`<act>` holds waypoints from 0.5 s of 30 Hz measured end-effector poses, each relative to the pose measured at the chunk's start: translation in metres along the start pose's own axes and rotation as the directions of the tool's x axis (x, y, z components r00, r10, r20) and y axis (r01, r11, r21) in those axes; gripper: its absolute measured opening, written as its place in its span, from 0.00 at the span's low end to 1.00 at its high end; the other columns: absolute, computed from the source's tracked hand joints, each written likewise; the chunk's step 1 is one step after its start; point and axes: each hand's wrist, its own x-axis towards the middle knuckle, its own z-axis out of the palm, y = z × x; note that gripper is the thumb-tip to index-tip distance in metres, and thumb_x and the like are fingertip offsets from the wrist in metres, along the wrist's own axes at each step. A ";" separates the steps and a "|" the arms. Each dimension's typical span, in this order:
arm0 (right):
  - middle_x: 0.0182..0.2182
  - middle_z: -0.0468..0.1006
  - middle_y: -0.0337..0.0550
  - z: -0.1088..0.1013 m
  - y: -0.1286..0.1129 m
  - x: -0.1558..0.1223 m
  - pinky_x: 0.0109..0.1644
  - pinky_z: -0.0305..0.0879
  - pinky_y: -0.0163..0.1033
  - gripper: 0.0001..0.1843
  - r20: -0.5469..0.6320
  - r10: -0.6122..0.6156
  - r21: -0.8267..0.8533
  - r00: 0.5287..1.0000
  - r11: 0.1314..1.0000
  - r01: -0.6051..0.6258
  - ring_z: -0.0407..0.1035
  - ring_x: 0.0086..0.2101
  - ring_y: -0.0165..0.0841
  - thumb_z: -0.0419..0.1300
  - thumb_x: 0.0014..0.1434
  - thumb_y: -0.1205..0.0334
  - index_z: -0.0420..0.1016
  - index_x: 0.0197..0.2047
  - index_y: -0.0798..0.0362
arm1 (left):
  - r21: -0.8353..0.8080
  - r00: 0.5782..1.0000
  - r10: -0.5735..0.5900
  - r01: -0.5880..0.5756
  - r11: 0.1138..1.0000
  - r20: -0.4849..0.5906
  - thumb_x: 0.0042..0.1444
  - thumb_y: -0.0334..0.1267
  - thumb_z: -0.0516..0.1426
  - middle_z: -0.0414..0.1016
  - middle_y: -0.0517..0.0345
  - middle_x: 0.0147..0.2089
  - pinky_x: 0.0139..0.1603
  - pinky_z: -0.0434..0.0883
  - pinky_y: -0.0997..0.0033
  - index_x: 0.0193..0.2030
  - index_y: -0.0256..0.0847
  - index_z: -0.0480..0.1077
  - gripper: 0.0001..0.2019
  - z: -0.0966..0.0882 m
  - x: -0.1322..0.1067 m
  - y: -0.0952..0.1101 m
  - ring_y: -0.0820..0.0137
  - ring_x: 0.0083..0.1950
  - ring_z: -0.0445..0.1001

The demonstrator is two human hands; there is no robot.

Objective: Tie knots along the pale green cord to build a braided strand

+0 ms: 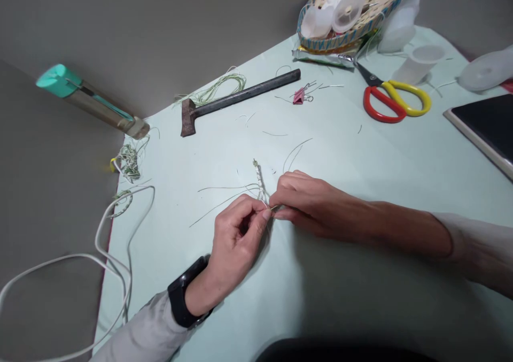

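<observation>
Between my hands lies a short braided cord (259,177), white and green, pointing away from me with a knotted far end. Thin green strands (224,187) fan out from it to the left and right. My left hand (242,228), with a black watch on the wrist, pinches the cord's near end between thumb and forefinger. From the right, my right hand (304,201) meets it, thumb and forefinger closed on a thin green strand. The fingertips of both hands nearly touch, partly hiding the near end of the braid.
Beyond my hands lie a hammer (244,93), a pink binder clip (299,95) and red-and-yellow scissors (395,100). A woven basket (320,44) with plastic spools stands at the back. A dark-screened device (487,126) is at right; a white cable (130,255) loops over the left edge.
</observation>
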 end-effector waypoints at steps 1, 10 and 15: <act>0.32 0.67 0.41 -0.001 -0.001 0.000 0.42 0.60 0.37 0.12 -0.003 0.002 -0.015 1.000 1.000 -0.002 0.60 0.35 0.31 0.49 0.71 0.66 0.71 0.38 0.54 | 0.002 1.000 -0.003 0.003 1.000 -0.001 0.63 0.35 0.58 0.67 0.61 0.26 0.26 0.61 0.69 0.29 0.41 0.71 0.10 0.000 0.000 0.000 0.72 0.28 0.64; 0.56 0.75 0.45 -0.001 0.007 0.002 0.50 0.59 0.40 0.24 0.021 -0.155 0.004 0.988 0.988 0.155 0.63 0.42 0.29 0.43 0.63 0.82 0.70 0.53 0.51 | 0.009 0.999 0.006 -0.007 1.000 0.036 0.63 0.34 0.57 0.68 0.61 0.26 0.27 0.61 0.69 0.29 0.41 0.71 0.10 0.000 0.002 -0.001 0.71 0.28 0.64; 0.38 0.76 0.41 0.002 0.013 0.003 0.44 0.58 0.38 0.14 -0.023 -0.150 0.072 0.988 0.986 0.151 0.58 0.36 0.31 0.46 0.65 0.78 0.67 0.41 0.52 | 0.025 0.999 -0.001 0.000 1.000 0.045 0.64 0.35 0.57 0.69 0.60 0.27 0.27 0.61 0.69 0.31 0.42 0.72 0.09 0.000 0.002 -0.002 0.71 0.28 0.65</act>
